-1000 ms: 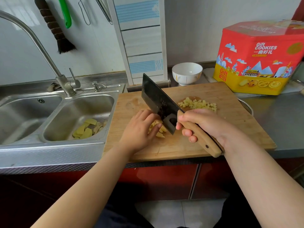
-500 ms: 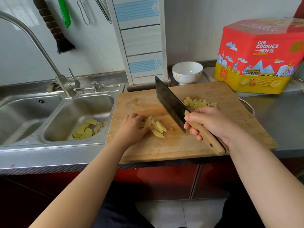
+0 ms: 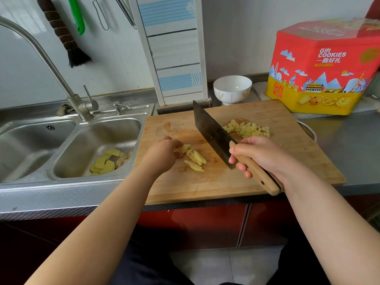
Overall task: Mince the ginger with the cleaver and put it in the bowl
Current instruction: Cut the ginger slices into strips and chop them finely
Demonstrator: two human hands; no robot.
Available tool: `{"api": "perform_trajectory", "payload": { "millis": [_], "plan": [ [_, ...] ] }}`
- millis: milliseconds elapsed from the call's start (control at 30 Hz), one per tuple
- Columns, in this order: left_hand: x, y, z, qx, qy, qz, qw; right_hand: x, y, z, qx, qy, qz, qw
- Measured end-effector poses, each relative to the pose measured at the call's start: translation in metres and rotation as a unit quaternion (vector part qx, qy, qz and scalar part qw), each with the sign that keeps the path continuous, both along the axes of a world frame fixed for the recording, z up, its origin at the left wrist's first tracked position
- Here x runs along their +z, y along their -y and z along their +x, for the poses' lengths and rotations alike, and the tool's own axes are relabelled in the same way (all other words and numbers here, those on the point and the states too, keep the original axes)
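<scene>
Cleaver [image 3: 211, 133] lifted rightward; two ginger piles [image 3: 193, 158].

cookie tin [image 3: 320, 66] | front: "Gift COOKIES", Chinese characters beneath | lower left corner: "Gift COOKIES"

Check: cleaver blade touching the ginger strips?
Apart. The head view shows bare board between the cleaver blade and the ginger strips.

The cutting board [image 3: 246, 182] is pale wood, matt and grained. Left of it, the sink [image 3: 98, 140] is brushed metal with soft sheen. The cleaver [image 3: 213, 136] has a dark, dull metal blade and smooth wooden handle. Behind the board, the bowl [image 3: 232, 89] looks glossy white ceramic.
</scene>
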State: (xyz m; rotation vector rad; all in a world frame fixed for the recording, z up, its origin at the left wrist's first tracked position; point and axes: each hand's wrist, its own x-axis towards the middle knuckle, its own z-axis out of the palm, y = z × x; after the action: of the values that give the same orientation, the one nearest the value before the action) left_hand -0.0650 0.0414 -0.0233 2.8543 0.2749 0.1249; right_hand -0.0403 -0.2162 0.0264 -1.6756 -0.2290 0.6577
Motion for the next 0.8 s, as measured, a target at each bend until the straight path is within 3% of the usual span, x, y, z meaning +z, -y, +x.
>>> {"api": "perform_trajectory", "payload": {
  "millis": [267,633,733,800],
  "plan": [
    [0.013,0.006,0.030,-0.077,-0.063,-0.050,0.994,-0.001,0.002,0.003,-0.018,0.002,0.004,1.000],
    [0.028,0.014,0.031,-0.183,-0.199,-0.124,0.955,-0.002,0.004,0.005,-0.023,0.002,0.002,1.000],
    [0.025,0.006,0.028,-0.249,-0.243,-0.077,0.934,-0.001,0.003,0.002,-0.017,0.010,-0.001,1.000],
    [0.022,0.005,0.024,-0.258,-0.225,-0.054,0.938,0.000,0.002,0.001,-0.017,0.015,-0.004,1.000]
  ]
}}
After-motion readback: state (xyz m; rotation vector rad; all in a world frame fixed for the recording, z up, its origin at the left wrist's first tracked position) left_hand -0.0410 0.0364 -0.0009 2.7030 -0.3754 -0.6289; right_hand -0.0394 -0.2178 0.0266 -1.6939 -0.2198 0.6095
